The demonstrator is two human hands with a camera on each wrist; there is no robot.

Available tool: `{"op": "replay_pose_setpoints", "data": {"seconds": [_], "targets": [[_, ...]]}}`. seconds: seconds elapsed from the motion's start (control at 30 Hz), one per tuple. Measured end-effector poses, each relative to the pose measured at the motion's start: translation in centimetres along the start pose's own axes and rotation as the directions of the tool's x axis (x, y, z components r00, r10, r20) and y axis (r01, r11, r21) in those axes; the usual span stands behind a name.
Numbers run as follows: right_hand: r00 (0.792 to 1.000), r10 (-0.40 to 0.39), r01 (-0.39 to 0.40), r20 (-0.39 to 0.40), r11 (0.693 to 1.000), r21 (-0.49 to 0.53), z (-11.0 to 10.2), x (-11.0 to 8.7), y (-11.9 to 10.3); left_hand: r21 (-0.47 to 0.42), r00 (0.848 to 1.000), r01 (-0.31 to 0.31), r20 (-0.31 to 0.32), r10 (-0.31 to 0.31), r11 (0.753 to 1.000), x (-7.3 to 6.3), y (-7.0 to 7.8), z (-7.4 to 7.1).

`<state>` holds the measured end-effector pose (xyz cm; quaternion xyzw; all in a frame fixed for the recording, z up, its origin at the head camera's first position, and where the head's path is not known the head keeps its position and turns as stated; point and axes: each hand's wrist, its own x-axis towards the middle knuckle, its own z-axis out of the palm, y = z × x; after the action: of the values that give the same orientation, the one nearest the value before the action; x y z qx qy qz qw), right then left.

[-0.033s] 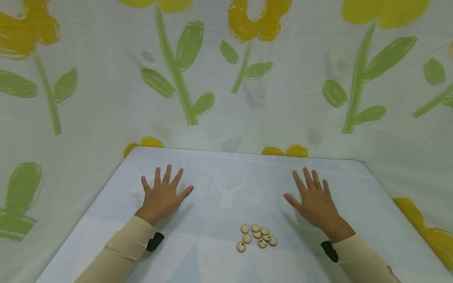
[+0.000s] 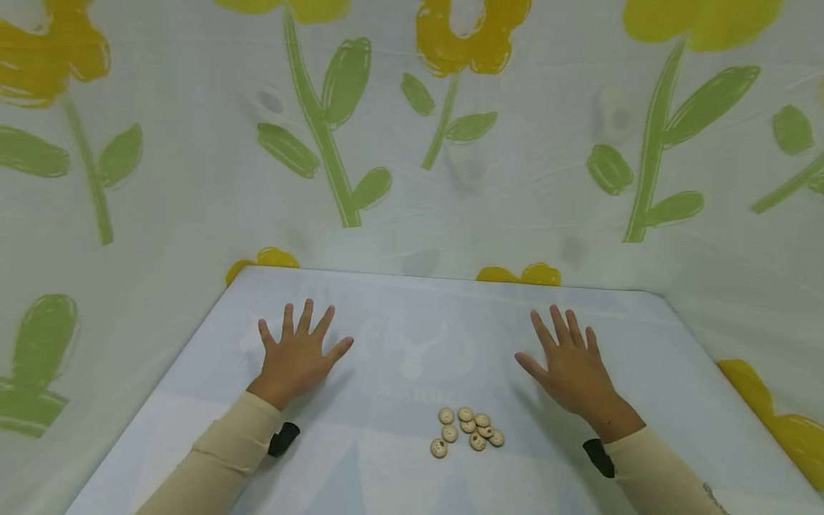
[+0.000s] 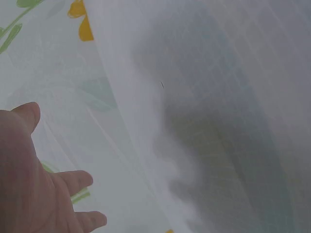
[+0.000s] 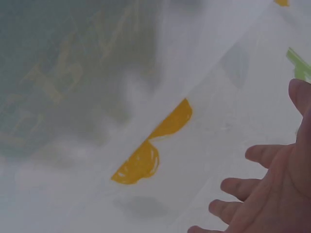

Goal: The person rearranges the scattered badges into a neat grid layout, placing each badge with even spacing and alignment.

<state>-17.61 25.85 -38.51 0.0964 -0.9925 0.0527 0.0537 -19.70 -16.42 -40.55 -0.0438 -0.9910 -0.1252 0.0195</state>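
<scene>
Several small round beige discs, like wooden buttons with dark marks, lie in a loose cluster on the white table near its front middle in the head view. Some of them overlap; one disc lies at the cluster's left front. To the left of them, my left hand is held above the table with fingers spread. My right hand is likewise spread, palm down, to the right of the discs and nearest to them. Neither hand holds anything. Both wrist views show spread fingers and shadows cast on the table surface.
The white table carries faint printed shapes and blue triangles. Behind it and along its sides hangs a pale curtain with yellow flowers and green leaves. A black strap sits at the left wrist, another black strap at the right.
</scene>
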Motion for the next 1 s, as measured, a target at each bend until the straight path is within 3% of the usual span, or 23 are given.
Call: {"op": "replay_pose_setpoints", "data": {"seconds": [0.33, 0.43, 0.5, 0.6, 0.67, 0.73, 0.83, 1.0], "targets": [[1.000, -0.022, 0.022, 0.006, 0.998, 0.060, 0.4, -0.2, -0.7, 0.037, 0.999, -0.027, -0.034, 0.028, 0.999, 0.0, 1.3, 0.0], [0.999, -0.033, 0.032, 0.002, 0.984, 0.174, 0.1, -0.3, -1.6, 0.004, 0.992, -0.101, -0.071, 0.101, 0.995, -0.6, 3.1, 0.2], [0.998, -0.055, 0.047, 0.017, 0.951, 0.306, 0.1, -0.4, -2.4, -0.076, 0.985, -0.168, -0.059, 0.164, 0.983, -1.3, 4.7, 0.4], [0.991, -0.117, 0.068, 0.067, 0.862, 0.502, 0.0, -0.8, -3.6, -0.241, 0.960, -0.265, 0.020, 0.278, 0.934, -2.6, 7.1, 1.1], [0.980, -0.181, 0.097, 0.086, 0.805, 0.586, 0.1, -1.2, -4.1, -0.337, 0.932, -0.301, 0.096, 0.350, 0.892, -3.4, 8.3, 1.5], [0.969, -0.230, 0.121, 0.094, 0.766, 0.631, 0.3, -1.7, -4.5, -0.386, 0.897, -0.331, 0.154, 0.414, 0.861, -4.0, 9.2, 2.1], [0.958, -0.267, 0.137, 0.103, 0.744, 0.654, 0.5, -2.1, -4.5, -0.407, 0.859, -0.364, 0.201, 0.471, 0.838, -4.5, 9.7, 2.8], [0.940, -0.290, 0.112, 0.179, 0.759, 0.641, 1.2, -1.8, -4.1, -0.396, 0.837, -0.398, 0.212, 0.504, 0.827, -4.4, 9.6, 3.7]]}}
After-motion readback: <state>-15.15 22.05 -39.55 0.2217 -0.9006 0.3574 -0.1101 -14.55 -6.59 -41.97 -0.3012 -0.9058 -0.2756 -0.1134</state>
